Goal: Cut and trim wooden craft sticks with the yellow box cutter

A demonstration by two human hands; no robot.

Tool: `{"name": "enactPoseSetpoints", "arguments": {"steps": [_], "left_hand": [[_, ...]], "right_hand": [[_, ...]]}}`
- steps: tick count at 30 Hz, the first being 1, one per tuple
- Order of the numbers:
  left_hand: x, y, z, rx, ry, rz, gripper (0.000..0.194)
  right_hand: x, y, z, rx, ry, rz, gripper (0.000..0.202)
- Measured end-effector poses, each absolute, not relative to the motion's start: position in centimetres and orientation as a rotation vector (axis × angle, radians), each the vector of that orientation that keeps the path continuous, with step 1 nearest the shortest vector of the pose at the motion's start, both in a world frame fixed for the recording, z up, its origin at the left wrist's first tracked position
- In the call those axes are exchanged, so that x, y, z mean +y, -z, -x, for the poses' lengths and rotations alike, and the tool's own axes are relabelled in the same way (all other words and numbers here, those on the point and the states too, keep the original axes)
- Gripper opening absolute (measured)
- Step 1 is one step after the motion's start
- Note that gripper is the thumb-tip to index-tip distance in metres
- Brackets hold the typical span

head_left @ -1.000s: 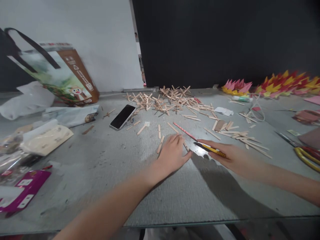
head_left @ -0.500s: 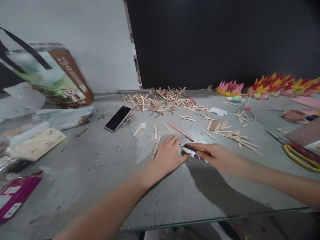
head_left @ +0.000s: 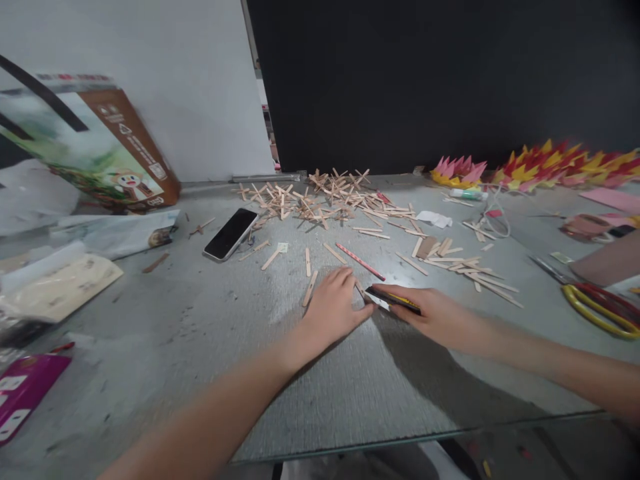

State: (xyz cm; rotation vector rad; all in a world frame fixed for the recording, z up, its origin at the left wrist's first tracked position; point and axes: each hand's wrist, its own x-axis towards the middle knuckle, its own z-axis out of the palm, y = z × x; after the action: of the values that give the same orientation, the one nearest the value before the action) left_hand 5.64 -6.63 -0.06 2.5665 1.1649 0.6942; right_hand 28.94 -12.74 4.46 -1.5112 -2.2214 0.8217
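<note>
My right hand (head_left: 433,310) is closed around a black and yellow utility knife (head_left: 400,301), whose front end meets a short wooden craft stick (head_left: 360,289). My left hand (head_left: 331,305) pins that stick against the tabletop between fingers and thumb; most of the stick is hidden. Just left of my left hand lies another craft stick (head_left: 310,289), with one more (head_left: 308,261) beyond it. A red and white patterned pencil (head_left: 360,261) rests past both hands. Something small and white shows under the knife, too covered to name.
A heap of crossed sticks (head_left: 320,200) lies at the back, with loose sticks (head_left: 465,267) to the right. A phone (head_left: 231,235) is at left of centre. Yellow-handled scissors (head_left: 595,312) lie right. A printed bag (head_left: 120,147) stands back left. The glass edge (head_left: 400,441) runs nearest me.
The view has shifted slightly, so the objects sit a little further left and higher. Both hands keep nearly the same pose, with the knife still at the stick.
</note>
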Motion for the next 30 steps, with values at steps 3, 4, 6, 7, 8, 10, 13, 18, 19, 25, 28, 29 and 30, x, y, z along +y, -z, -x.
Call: {"name": "enactPoseSetpoints", "arguments": {"steps": [3, 4, 6, 7, 8, 10, 13, 18, 19, 25, 28, 29, 30], "left_hand": [[-6.64, -0.03, -5.61, 1.166, -0.69, -2.555, 0.035], [-6.63, -0.02, -5.61, 1.164, -0.692, -2.552, 0.034], [-6.59, 0.06, -5.61, 1.156, -0.696, -2.551, 0.033], [-6.57, 0.12, -5.61, 1.151, -0.697, -2.553, 0.033], [-6.55, 0.19, -5.62, 1.147, -0.699, -2.554, 0.033], [-6.52, 0.3, -5.64, 1.145, -0.71, -2.554, 0.034], [-6.51, 0.34, -5.64, 1.136, -0.719, -2.557, 0.034], [-6.55, 0.33, -5.58, 1.149, -0.701, -2.56, 0.033], [-6.55, 0.34, -5.58, 1.147, -0.703, -2.561, 0.033], [-6.6, 0.18, -5.6, 1.141, -0.704, -2.544, 0.034], [-6.65, 0.01, -5.62, 1.148, -0.698, -2.534, 0.033], [-6.66, -0.01, -5.63, 1.148, -0.699, -2.531, 0.033], [-6.65, 0.0, -5.63, 1.148, -0.7, -2.531, 0.033]], "right_hand": [[-12.72, -4.4, -28.7, -2.218, -0.841, 1.488, 0.049], [-12.72, -4.38, -28.65, -2.219, -0.844, 1.483, 0.049], [-12.73, -4.35, -28.6, -2.22, -0.845, 1.482, 0.049], [-12.74, -4.34, -28.59, -2.219, -0.844, 1.483, 0.048], [-12.75, -4.32, -28.6, -2.219, -0.842, 1.483, 0.048], [-12.79, -4.27, -28.62, -2.218, -0.842, 1.481, 0.047], [-12.85, -4.13, -28.64, -2.219, -0.841, 1.476, 0.047], [-12.93, -3.9, -28.61, -2.219, -0.811, 1.46, 0.046], [-12.93, -3.87, -28.61, -2.222, -0.81, 1.458, 0.045], [-12.75, -3.75, -28.67, -2.242, -0.79, 1.438, 0.046], [-12.81, -3.83, -28.64, -2.256, -0.779, 1.443, 0.048], [-12.88, -3.87, -28.6, -2.262, -0.775, 1.453, 0.048], [-12.95, -3.91, -28.53, -2.27, -0.769, 1.468, 0.049]]}}
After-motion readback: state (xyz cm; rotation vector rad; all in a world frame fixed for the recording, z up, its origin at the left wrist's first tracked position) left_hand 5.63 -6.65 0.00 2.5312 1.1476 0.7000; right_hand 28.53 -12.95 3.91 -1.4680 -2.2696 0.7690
